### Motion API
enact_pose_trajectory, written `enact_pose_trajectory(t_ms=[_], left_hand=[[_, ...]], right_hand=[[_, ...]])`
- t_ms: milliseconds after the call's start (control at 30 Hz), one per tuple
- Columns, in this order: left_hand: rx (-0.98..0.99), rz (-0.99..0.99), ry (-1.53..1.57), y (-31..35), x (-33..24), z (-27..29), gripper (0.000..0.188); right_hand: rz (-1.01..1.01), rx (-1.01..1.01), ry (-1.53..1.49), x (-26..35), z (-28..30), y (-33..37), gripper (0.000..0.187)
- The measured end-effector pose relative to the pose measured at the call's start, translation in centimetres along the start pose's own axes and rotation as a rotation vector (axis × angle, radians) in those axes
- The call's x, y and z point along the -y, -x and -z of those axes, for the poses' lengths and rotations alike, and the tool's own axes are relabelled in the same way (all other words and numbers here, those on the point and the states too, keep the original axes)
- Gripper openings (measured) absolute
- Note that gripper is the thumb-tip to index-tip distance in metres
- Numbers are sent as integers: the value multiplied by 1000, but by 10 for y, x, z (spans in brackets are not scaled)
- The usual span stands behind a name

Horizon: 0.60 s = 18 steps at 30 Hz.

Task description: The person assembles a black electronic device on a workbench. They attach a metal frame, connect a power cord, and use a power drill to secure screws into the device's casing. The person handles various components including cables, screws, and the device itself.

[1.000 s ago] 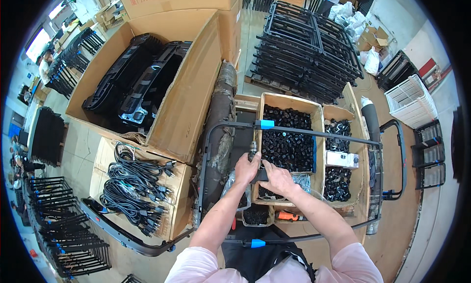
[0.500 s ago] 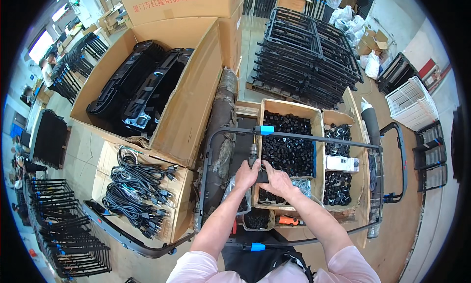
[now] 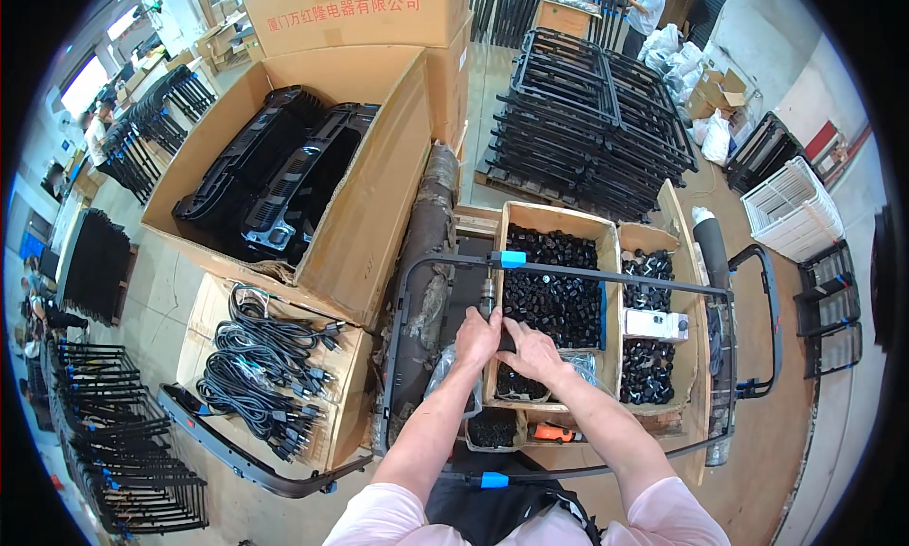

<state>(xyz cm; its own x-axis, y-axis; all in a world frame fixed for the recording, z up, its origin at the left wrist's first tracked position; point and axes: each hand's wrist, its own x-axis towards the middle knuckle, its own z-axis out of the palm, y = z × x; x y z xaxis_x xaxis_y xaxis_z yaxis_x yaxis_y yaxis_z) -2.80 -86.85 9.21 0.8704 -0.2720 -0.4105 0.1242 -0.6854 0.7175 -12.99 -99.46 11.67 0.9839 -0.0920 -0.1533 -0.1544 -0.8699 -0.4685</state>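
Observation:
Both hands are together at the middle, inside the outline of a black tubular frame (image 3: 615, 279) with blue clips. My left hand (image 3: 477, 338) is closed around a dark tool whose metal cylindrical nose (image 3: 489, 290) points away from me, like a drill's chuck. Right beside it, my right hand (image 3: 532, 350) has curled fingers by the tool's lower part; what they hold is hidden. Past my fingers, a carton (image 3: 612, 309) is filled with small black plastic parts (image 3: 554, 248). A small white box (image 3: 653, 324) rests among similar parts in the neighbouring carton.
Coiled black power cords (image 3: 256, 357) lie on cardboard at left. Behind them, a large carton (image 3: 374, 196) holds black moulded housings. Stacked black frames (image 3: 597, 120) stand at the back. An orange-handled tool (image 3: 554, 433) lies near my right forearm. A curved black frame piece (image 3: 237, 456) juts out low left.
The scene sits slightly lower in the picture, apart from the near edge. My hands stay by the tool, and the dark piece between them shows less now.

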Motion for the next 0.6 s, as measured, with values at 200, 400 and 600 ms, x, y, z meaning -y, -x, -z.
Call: enact_pose_trajectory(t_ms=[200,400,600], left_hand=[[3,23,20,-2,5,0,74],[-26,27,46,6,9,-4,74],[-27,-11,39,10,17,-6,71]], right_hand=[[16,-99,-101,13,-10,2,57],[0,-88,-97,14,-12,8,58],[26,-102,-88,17,-12,14,58]])
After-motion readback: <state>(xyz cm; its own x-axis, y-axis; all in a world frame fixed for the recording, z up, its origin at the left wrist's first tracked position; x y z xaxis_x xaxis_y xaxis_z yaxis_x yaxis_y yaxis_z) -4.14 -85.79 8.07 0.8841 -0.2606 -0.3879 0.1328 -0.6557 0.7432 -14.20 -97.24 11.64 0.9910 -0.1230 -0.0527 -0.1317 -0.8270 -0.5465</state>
